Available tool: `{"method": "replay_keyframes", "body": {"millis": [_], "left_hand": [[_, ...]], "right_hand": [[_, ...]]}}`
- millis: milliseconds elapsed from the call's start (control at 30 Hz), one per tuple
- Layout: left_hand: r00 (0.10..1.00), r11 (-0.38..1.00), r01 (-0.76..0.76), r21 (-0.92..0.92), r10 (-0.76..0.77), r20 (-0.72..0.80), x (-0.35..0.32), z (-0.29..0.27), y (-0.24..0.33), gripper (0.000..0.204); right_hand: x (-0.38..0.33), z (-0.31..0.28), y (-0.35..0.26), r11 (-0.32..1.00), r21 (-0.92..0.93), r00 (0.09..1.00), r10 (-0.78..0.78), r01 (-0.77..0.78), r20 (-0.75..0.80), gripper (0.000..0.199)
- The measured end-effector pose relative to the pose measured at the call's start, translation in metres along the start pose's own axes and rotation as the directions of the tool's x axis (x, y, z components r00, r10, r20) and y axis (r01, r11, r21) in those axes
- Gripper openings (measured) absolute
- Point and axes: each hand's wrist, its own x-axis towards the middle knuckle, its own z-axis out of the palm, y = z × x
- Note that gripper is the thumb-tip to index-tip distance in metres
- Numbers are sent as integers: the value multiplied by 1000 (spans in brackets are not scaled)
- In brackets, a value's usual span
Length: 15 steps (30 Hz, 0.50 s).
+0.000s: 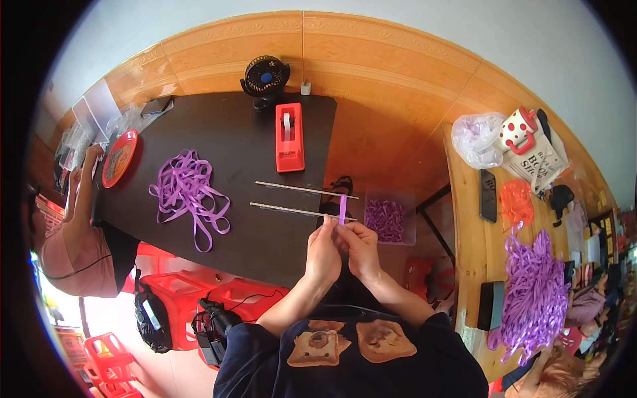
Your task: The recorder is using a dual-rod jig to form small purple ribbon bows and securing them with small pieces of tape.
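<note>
Two thin metal rods, a far one [292,188] and a near one [286,208], lie side by side on the dark table and stick out past its right edge. A short purple ribbon [343,205] spans both rods close to their free ends. My left hand [324,252] and my right hand [359,247] meet just below the near rod, fingers pinched together at the ribbon's lower end. How the ribbon passes between the fingertips is hidden. Left of the rods sits a loose heap of purple ribbon [189,189].
A red tape dispenser [290,139] and a black fan [265,78] stand on the dark table [265,245]. Below its right edge is a clear bin [410,233] of purple pieces. Another person's arm [81,179] is at left, near a red plate [111,178]. More ribbon [534,292] covers the wooden table at right.
</note>
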Motion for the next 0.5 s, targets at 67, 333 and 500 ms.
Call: {"method": "replay_keyframes", "body": {"millis": [67,333,500], "left_hand": [[1000,1000,3,-15,-3,30,1,-1,0,27],[997,997,66,34,-67,36,-6,2,6,45],[975,965,219,142,-221,-8,-11,14,24,56]], "right_hand": [[0,1,-2,1000,-5,1000,-7,7,-2,10],[-14,-13,-16,991,-132,999,-8,1,-52,8],[9,-35,-46,932,-304,950,-257,195,-178,8]]}}
